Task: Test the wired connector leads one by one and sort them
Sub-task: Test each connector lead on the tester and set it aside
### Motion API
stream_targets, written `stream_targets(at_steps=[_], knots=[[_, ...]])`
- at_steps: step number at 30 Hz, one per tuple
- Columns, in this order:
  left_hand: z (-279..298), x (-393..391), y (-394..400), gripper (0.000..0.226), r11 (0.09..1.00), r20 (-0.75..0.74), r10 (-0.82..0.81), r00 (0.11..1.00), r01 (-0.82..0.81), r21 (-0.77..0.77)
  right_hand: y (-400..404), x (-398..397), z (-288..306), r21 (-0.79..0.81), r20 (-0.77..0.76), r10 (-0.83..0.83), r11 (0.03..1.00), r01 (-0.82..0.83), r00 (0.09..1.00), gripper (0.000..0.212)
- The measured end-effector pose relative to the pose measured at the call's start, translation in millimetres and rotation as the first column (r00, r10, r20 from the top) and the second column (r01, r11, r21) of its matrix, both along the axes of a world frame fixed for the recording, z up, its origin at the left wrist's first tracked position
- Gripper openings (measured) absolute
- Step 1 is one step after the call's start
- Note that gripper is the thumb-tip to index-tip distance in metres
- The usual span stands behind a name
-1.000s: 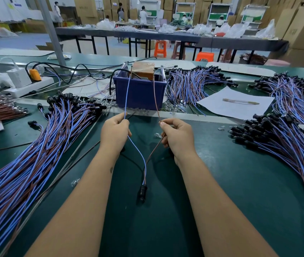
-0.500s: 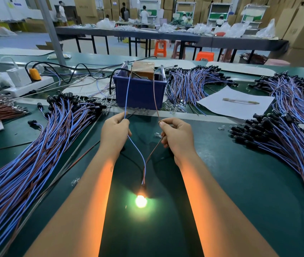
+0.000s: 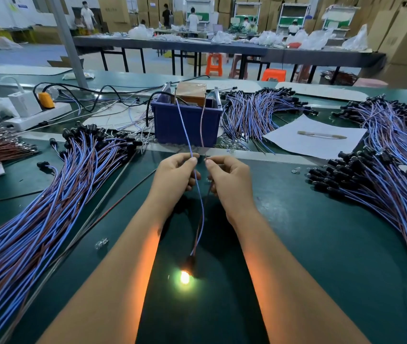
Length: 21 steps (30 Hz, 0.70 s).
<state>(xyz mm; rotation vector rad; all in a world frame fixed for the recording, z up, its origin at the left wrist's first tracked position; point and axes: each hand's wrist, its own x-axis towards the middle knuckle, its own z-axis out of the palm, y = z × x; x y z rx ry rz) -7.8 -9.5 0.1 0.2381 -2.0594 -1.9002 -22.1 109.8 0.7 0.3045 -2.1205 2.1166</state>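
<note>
Left hand (image 3: pixel 175 176) pinches the blue wire (image 3: pixel 198 194), right hand (image 3: pixel 229 181) the brown wire (image 3: pixel 208 192), fingers clenched on each. Lead's bulb (image 3: pixel 185 278) glows on the table (image 3: pixel 321 244). Hold contacts steady, then sort as good.

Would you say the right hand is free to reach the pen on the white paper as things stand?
Probably not yet: the right hand pinches the brown wire, though nothing blocks the way to the pen.

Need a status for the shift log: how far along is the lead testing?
Done: can't tell which pile is tested.
In hand: left hand pinches the blue wire, right hand the brown one; the bulb is lit.
Left: large piles at left and right remain; this lead still needs sorting.
</note>
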Motion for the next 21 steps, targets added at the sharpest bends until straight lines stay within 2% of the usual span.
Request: stream_targets(at_steps=[2, 7, 11, 14, 16, 18, 21], knots=[[2, 2, 4, 0.020, 0.997, -0.007, -0.045, 0.999, 0.046, 0.055, -2, 0, -1, 0.011, -0.040, 0.063, 0.998, -0.062, 0.997, 0.012], [5, 7, 1, 0.018, 0.980, 0.013, -0.102, 0.995, 0.099, 0.171, -5, 1, 0, 0.015, -0.061, 0.101, 0.995, -0.100, 0.993, 0.007], [10, 7, -5, 0.017, 0.932, 0.013, -0.020, 1.000, 0.014, 0.363, -2, 2, 1, -0.046, -0.026, 0.198, 0.979, -0.199, 0.980, 0.021], [13, 6, -12, 0.017, 0.842, -0.020, 0.043, 0.999, -0.026, 0.538, -2, 3, 0, 0.096, -0.065, 0.269, 0.960, -0.263, 0.961, 0.041], [13, 6, -16, 0.015, 0.814, -0.040, 0.059, 0.997, -0.025, 0.581, -5, 5, -1, 0.140, -0.091, 0.342, 0.934, -0.328, 0.935, 0.056], [12, 6, -17, 0.015, 0.800, -0.046, 0.074, 0.996, -0.032, 0.599, -6, 6, 1, 0.058, -0.076, 0.372, 0.928, -0.369, 0.925, 0.049], [10, 5, -18, 0.016, 0.753, -0.033, 0.120, 0.992, -0.069, 0.655, 0, 5, 4, -0.138, -0.052, 0.350, 0.925, -0.354, 0.935, 0.022]])
